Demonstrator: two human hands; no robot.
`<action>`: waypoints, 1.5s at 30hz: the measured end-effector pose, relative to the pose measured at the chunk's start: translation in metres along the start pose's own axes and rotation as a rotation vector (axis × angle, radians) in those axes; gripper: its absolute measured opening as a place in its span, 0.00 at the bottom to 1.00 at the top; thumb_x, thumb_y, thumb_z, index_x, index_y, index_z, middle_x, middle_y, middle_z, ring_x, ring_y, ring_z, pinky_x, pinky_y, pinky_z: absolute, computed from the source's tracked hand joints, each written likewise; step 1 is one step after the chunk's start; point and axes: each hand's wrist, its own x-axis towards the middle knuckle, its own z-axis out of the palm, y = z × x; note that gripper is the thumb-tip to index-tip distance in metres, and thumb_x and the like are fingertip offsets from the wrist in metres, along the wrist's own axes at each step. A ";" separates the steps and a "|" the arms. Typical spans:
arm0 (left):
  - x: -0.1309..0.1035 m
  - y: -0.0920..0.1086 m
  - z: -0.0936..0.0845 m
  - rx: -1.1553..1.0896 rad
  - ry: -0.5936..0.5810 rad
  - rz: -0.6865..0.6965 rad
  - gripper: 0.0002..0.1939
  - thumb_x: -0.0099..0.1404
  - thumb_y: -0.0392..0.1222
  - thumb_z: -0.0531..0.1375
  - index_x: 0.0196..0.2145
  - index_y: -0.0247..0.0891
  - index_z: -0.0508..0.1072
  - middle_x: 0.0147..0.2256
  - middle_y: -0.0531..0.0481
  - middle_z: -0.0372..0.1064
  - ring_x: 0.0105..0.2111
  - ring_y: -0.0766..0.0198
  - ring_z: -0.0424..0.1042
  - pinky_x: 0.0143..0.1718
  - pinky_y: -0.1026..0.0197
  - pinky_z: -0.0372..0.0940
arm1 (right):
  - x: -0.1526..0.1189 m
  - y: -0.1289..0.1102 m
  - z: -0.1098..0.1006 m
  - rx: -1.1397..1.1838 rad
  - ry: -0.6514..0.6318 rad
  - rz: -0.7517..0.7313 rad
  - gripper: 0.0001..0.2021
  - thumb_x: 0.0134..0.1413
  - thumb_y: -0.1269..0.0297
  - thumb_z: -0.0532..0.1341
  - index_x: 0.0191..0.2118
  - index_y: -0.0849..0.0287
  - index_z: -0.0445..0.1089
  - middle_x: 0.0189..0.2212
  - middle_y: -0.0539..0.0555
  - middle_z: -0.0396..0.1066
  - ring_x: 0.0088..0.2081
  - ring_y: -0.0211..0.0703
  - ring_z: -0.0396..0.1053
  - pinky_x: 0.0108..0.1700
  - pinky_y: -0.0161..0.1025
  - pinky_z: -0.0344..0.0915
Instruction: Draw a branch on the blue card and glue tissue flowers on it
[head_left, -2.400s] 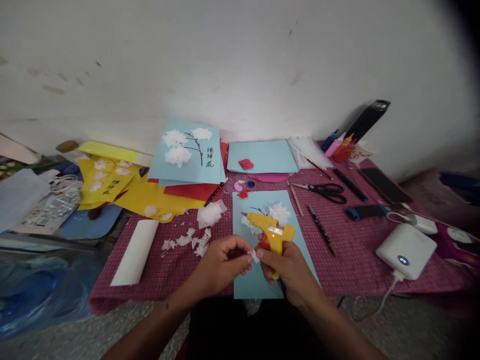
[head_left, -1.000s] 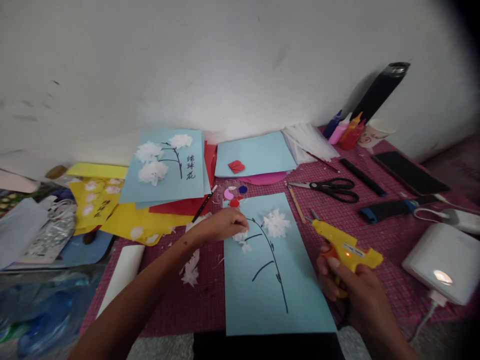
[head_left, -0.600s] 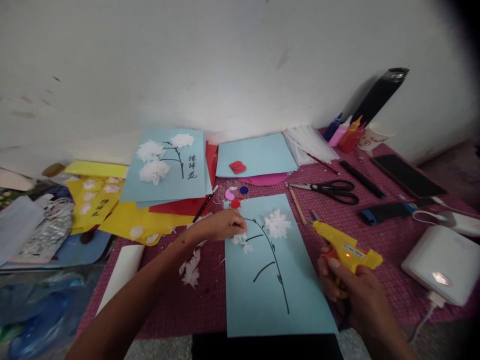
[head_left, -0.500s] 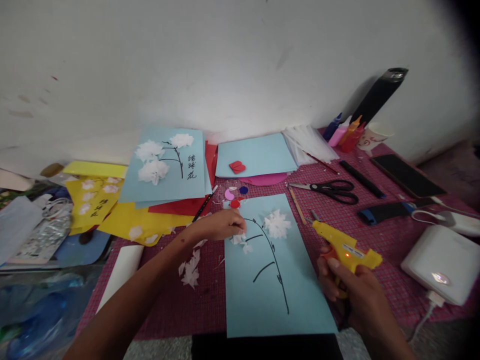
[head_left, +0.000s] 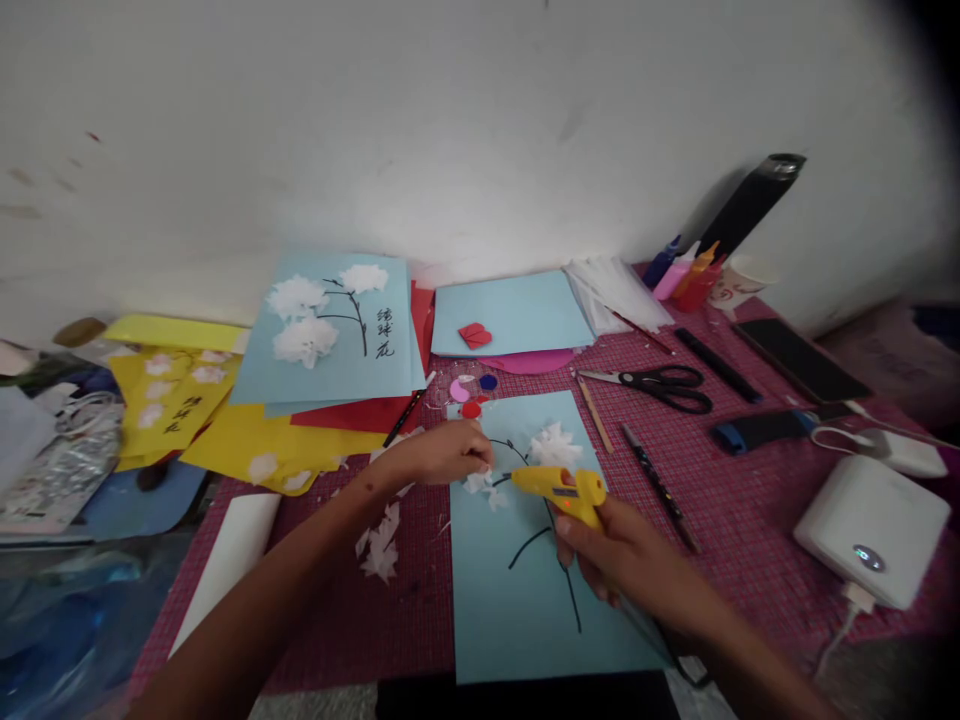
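My right hand [head_left: 611, 545] is wrapped round a yellow glue gun [head_left: 559, 487], with a small orange light glowing on its side. The nozzle points left over a light blue sheet [head_left: 495, 610], close to my left hand [head_left: 452, 452]. My left hand is closed in a pinch at the sheet's upper left edge, with white tissue paper [head_left: 480, 484] showing below its fingertips. A black branch [head_left: 527, 553] is drawn on the sheet, partly covered by the gun and my right hand. A fluffy white paper flower [head_left: 553, 443] sits at the upper right of the branch.
A blue sheet with white flowers [head_left: 322, 375] lies back left. Loose paper scraps [head_left: 381, 545] are left of the work sheet. To the right are scissors [head_left: 664, 382], a dark pen [head_left: 660, 490], a phone [head_left: 802, 358] and a white power box [head_left: 874, 530]. Paint bottles [head_left: 677, 275] stand behind.
My right hand has brought the glue gun leftward from beside the sheet to over it, its nozzle now near the tissue paper. This uncovers the dark pen. My left hand stays nearly in place.
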 end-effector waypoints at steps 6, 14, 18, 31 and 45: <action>0.000 -0.007 0.005 -0.029 0.025 0.033 0.10 0.64 0.33 0.57 0.32 0.39 0.78 0.32 0.50 0.76 0.39 0.61 0.69 0.42 0.61 0.60 | 0.007 -0.001 0.004 -0.004 -0.002 0.002 0.24 0.55 0.37 0.58 0.34 0.58 0.64 0.17 0.43 0.60 0.16 0.32 0.58 0.17 0.30 0.55; 0.000 -0.003 0.007 -0.014 0.036 0.011 0.10 0.61 0.31 0.57 0.33 0.38 0.79 0.32 0.49 0.75 0.39 0.61 0.69 0.42 0.62 0.60 | -0.003 0.015 -0.008 0.046 0.031 -0.041 0.24 0.58 0.39 0.57 0.31 0.58 0.67 0.16 0.44 0.60 0.17 0.32 0.57 0.18 0.30 0.55; 0.000 -0.004 0.007 -0.029 0.043 0.014 0.11 0.61 0.32 0.57 0.33 0.39 0.79 0.32 0.49 0.75 0.39 0.61 0.69 0.42 0.62 0.60 | -0.009 0.018 -0.011 0.075 0.052 -0.058 0.25 0.57 0.38 0.58 0.28 0.58 0.67 0.13 0.44 0.58 0.15 0.32 0.55 0.17 0.30 0.53; -0.022 0.017 -0.003 0.080 0.172 -0.092 0.17 0.64 0.30 0.54 0.47 0.37 0.77 0.44 0.45 0.75 0.44 0.59 0.73 0.48 0.58 0.64 | -0.032 0.037 -0.010 0.201 0.189 -0.082 0.23 0.54 0.40 0.63 0.32 0.58 0.68 0.13 0.43 0.58 0.14 0.32 0.54 0.16 0.30 0.51; -0.196 0.049 0.053 0.155 0.618 -0.442 0.08 0.70 0.38 0.56 0.36 0.40 0.75 0.35 0.51 0.73 0.37 0.63 0.70 0.40 0.60 0.63 | -0.033 0.070 -0.016 0.479 0.315 -0.143 0.16 0.55 0.47 0.65 0.40 0.54 0.67 0.22 0.47 0.65 0.13 0.30 0.51 0.12 0.30 0.47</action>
